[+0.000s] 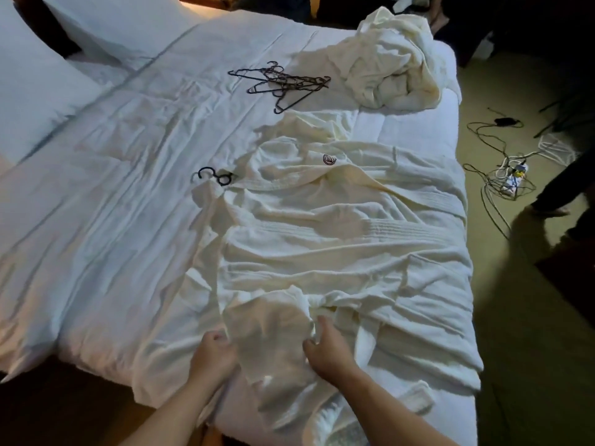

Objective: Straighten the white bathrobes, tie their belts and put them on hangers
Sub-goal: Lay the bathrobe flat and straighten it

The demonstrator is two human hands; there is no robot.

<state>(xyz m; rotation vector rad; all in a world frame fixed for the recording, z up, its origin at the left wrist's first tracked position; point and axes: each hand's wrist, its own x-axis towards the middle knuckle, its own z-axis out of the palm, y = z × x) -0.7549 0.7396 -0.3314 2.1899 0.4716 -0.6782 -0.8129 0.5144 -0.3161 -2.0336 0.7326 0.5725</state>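
looking down at the bed (135, 175) from my feed, i see a white bathrobe (338, 226) spread out flat across its right half, collar toward the pillows, with a small dark red logo (329, 159) on the chest. two black hanger hooks (214, 176) stick out at the collar, so a hanger seems to sit inside the shoulders, though the rest of it is hidden under the cloth. the belt (412, 228) lies across the waist of the robe, and i cannot tell whether it is tied.

the left hand (214, 349) grips the near fold of the robe's lower hem with curled fingers, and the right hand (325, 344) pinches the same fold on its other side, thumb and fingers closed on the cloth. the fold (270, 336) stands up a little between them.

a second bathrobe (391, 64) sits crumpled in a heap at the far right corner of the bed. a loose pile of dark hangers (283, 82) lies just left of that heap, apart from the flat robe. white pillows (35, 88) rest at the far left. on the floor to the right, tangled cables (505, 175) lie around a power strip
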